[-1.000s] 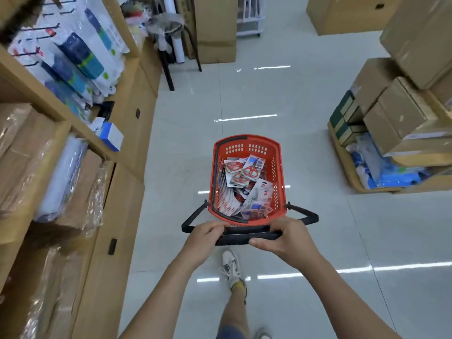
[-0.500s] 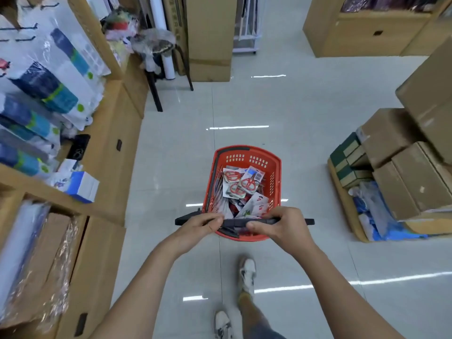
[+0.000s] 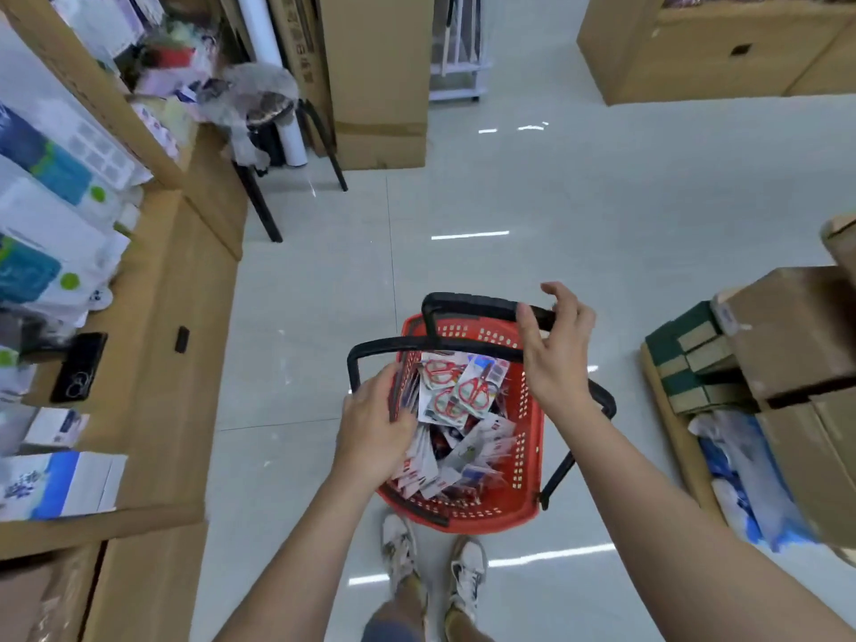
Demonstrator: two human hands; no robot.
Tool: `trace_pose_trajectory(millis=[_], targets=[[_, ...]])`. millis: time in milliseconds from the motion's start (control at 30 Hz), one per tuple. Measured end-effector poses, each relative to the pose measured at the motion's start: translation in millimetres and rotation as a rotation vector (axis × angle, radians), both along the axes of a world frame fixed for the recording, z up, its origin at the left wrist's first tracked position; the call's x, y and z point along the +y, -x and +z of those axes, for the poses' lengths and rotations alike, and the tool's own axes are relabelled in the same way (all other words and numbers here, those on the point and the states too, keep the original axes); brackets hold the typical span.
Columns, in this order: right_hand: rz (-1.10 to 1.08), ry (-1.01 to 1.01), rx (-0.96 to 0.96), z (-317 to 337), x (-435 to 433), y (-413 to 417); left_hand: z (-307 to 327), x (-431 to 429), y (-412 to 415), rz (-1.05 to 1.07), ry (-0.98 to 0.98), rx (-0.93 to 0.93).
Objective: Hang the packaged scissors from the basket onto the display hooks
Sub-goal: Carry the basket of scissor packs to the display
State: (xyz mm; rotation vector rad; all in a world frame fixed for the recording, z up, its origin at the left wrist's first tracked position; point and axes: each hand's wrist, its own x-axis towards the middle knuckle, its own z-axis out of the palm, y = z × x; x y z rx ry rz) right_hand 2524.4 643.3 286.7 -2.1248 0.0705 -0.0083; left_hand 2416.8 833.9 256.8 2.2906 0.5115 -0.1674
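Observation:
A red basket [image 3: 532,437] with black handles stands on the floor just in front of my feet. It is full of packaged scissors [image 3: 463,391], red-handled on white cards. My left hand [image 3: 370,433] lies over the basket's left rim, fingers curled in among the packets; whether it grips one is hidden. My right hand [image 3: 558,349] hovers over the far right corner, fingers spread, thumb and fingers loosely on either side of the raised far handle [image 3: 472,301]. The near handle [image 3: 417,347] stands up across the basket. No display hooks show.
A wooden shelf unit [image 3: 153,345] on the left carries hanging white-and-blue packs, small boxes and a black phone [image 3: 78,368]. A black stool [image 3: 278,145] and a tall carton [image 3: 380,85] stand ahead. Stacked cartons [image 3: 787,345] on a pallet line the right. The tiled floor runs down the middle.
The basket was carried forward by both handles and set down. Both hands have let go of the joined handles, which have parted; my left hand has dropped into the basket and my right hand has opened.

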Motion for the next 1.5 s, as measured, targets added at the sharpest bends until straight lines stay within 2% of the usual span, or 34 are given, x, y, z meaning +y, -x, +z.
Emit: trace_pose_trajectory(millis=[133,300,467,633,700,800,867,933,1067,1233,1367,1433,1500], targets=[[-0.016,0.076,0.083,-29,8,-62,-42,33,-66,0.149,-0.052,0.100],[-0.034,0.207,0.181,-77,16,-125,-115,46,-122,0.071,0.039,0.243],[-0.007,0.361,0.212,-144,16,-174,-191,58,-150,0.073,0.027,0.247],[0.081,0.425,0.227,-232,-2,-170,-260,57,-165,0.066,0.067,0.238],[0.096,0.512,0.263,-266,-16,-148,-283,45,-155,-0.010,0.062,0.293],[-0.025,0.617,0.483,-304,-41,-113,-304,28,-129,-0.078,-0.048,0.393],[-0.129,0.574,0.690,-315,-52,-95,-308,24,-117,-0.045,-0.164,0.430],[-0.155,0.505,0.797,-322,-56,-84,-307,28,-108,-0.024,-0.253,0.456],[-0.157,0.527,0.751,-330,-58,-78,-315,40,-95,-0.036,-0.311,0.482],[-0.069,0.533,0.653,-325,-41,-77,-326,66,-81,0.043,-0.248,0.433],[-0.014,0.528,0.620,-322,-25,-75,-343,114,-80,0.236,-0.121,0.565],[-0.037,0.513,0.624,-321,-22,-74,-345,123,-84,0.241,-0.068,0.675],[-0.084,0.491,0.643,-320,-21,-72,-344,125,-86,0.241,0.034,0.650]])
